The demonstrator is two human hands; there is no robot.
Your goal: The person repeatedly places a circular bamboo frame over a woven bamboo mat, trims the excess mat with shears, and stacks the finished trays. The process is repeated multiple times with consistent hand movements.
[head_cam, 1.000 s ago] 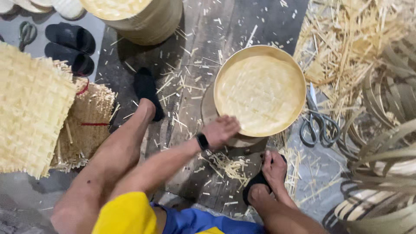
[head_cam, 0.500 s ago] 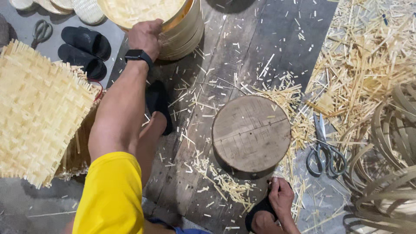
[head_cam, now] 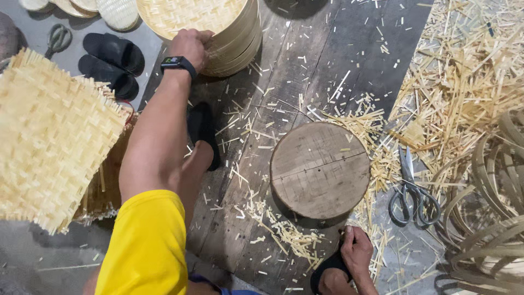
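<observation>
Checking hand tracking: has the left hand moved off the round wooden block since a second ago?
Yes. The left hand has gone from the block edge up-left to the basket stack, resting on its rim.

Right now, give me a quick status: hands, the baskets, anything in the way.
Left hand gripping rim of the woven basket stack. Right hand not in view. Round wooden block bare; scissors beside it, bamboo scraps all around.

Dark wooden floorboards [head_cam: 322,60], strewn with bamboo offcuts [head_cam: 464,82], carry a round wooden block [head_cam: 320,169] at the middle, scissors [head_cam: 412,191] just right of it, a stack of woven trays [head_cam: 218,27] at the far edge, and black sandals [head_cam: 109,63] on the grey floor [head_cam: 38,257] at the far left corner.
</observation>
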